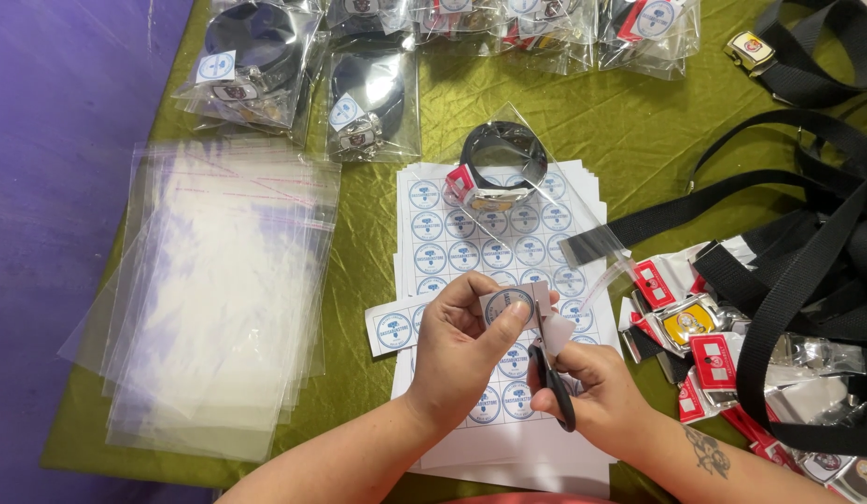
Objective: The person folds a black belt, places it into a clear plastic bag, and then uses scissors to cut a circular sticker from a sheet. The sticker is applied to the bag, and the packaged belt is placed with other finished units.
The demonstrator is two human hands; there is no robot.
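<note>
Scissors [552,378] with dark handles sit in the right hand [592,392], fingers closed around the grips, the blades pointing up into a small strip of paper. That strip — a cut piece of round blue-and-white labels [508,303] — is pinched between the thumb and fingers of the left hand [461,350], held just above a stack of label sheets [489,238] printed with rows of the same round stickers. A shorter cut strip [394,329] lies at the left edge of the stack, beside the left hand.

On the far end of the sheets rests a coiled black belt in a clear bag [502,168], its open flap trailing toward the right. To the left of the sheets lies a thick pile of empty clear bags [219,289], well apart from both hands. Along the far edge of the olive-green cloth [629,131] sit more bagged belts [265,65], each with a round sticker on the front. On the right — near the right forearm — loose black webbing belts [807,243] tangle over buckles with red tags [690,322].
</note>
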